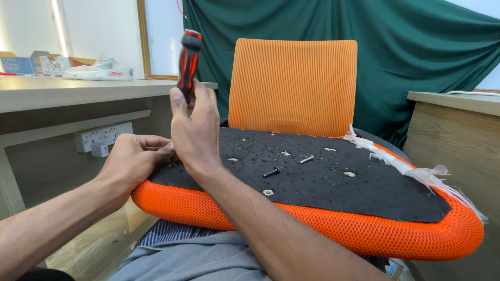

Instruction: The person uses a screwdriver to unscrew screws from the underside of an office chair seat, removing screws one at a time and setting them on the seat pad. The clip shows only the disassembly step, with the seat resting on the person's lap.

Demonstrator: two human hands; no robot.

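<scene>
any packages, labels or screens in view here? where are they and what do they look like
Cardboard boxes: far left on the desk top, low and rectangular, blue and tan.
Plastic bag: on the desk right of the boxes, crumpled, white with red and blue print.
No screens or signs in view.

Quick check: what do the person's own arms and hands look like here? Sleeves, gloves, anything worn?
Both arms are bare as far as the frame shows: no sleeves in view. The left hand and right hand wear no gloves, and no rings, watch or bands are visible on the wrists or the fingers that show.
</scene>
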